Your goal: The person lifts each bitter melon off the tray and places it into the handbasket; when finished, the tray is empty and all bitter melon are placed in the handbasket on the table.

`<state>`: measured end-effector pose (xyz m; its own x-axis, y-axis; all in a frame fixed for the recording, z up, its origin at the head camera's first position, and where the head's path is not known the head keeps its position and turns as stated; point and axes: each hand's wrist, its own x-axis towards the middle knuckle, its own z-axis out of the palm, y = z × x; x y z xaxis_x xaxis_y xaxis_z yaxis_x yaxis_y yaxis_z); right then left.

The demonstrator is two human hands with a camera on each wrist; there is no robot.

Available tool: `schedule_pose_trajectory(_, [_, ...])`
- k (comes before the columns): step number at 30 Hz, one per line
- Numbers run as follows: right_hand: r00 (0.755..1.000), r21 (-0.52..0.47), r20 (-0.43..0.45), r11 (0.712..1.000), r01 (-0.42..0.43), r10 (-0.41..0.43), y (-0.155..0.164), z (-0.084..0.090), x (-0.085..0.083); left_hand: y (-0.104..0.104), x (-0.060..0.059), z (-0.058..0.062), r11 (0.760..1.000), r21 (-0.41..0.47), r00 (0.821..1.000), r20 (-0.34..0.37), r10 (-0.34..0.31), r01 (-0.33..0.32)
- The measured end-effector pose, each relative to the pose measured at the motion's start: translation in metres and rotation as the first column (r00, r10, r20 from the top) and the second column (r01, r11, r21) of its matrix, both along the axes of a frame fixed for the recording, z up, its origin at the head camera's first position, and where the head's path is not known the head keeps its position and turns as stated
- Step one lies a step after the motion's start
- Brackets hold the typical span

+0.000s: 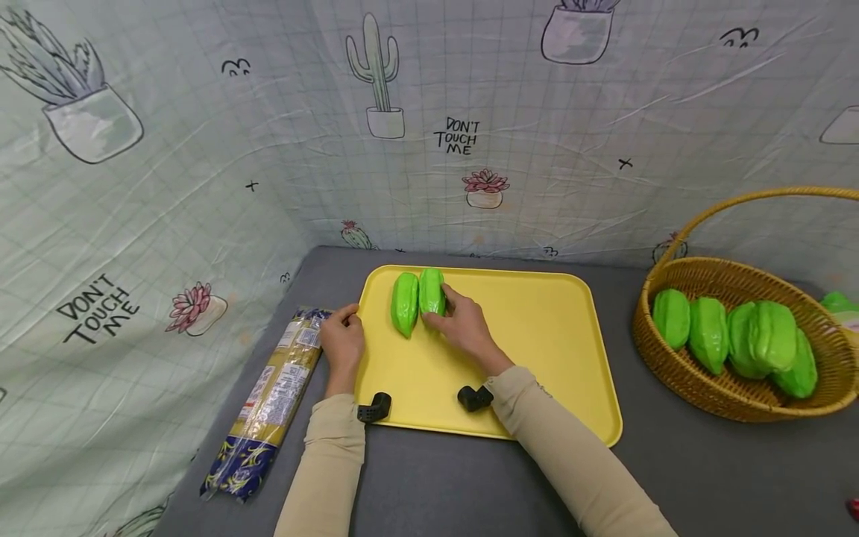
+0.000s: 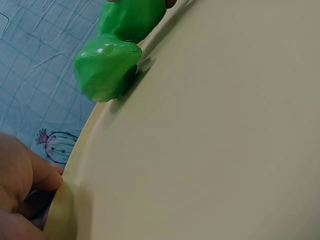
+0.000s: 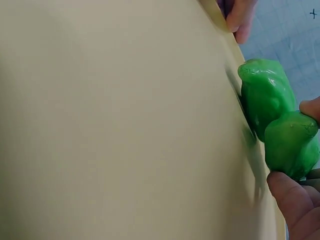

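On the yellow tray (image 1: pixel 537 350), two green star fruits lie side by side near the far left corner. My right hand (image 1: pixel 464 326) grips the right-hand star fruit (image 1: pixel 432 291), thumb on one side and fingers on the other. The left-hand star fruit (image 1: pixel 405 304) leans close beside it, pointed end toward me. In the right wrist view the gripped star fruit (image 3: pixel 290 145) overlaps the other star fruit (image 3: pixel 267 92). At the tray's left rim, my left hand (image 1: pixel 343 344) holds the edge with curled fingers. The left wrist view shows its fingertips right at the rim.
A wicker basket (image 1: pixel 711 395) with a tall handle stands at the right, holding several green star fruits (image 1: pixel 708 334). Left of the tray lies a long plastic-wrapped package (image 1: pixel 275 399). Patterned cloth (image 1: pixel 429 194) hangs behind and to the left. A small red thing sits at the right edge.
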<state>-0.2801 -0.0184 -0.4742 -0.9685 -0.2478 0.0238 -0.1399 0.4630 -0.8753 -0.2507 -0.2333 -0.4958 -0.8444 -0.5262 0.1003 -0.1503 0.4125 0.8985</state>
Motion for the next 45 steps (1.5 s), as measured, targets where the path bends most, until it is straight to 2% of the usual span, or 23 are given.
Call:
schedule_pose_trajectory(14, [1.000,-0.075,0.027,0.997,-0.005,0.007,0.009,0.006,0.006,0.004,-0.002,-0.004,1.000,-0.010,1.000,-0.018,-0.009,0.009])
schedule_pose_trajectory(29, [1.000,-0.126,0.020,0.992,-0.009,0.012,0.020,0.017,0.016,0.000,0.001,-0.008,1.000,0.001,1.000,-0.003,-0.007,0.007])
schedule_pose_trajectory(45, [1.000,-0.176,0.009,0.984,-0.020,0.022,0.039,0.035,0.025,-0.001,0.001,-0.004,1.000,-0.005,1.000,-0.015,-0.027,0.027])
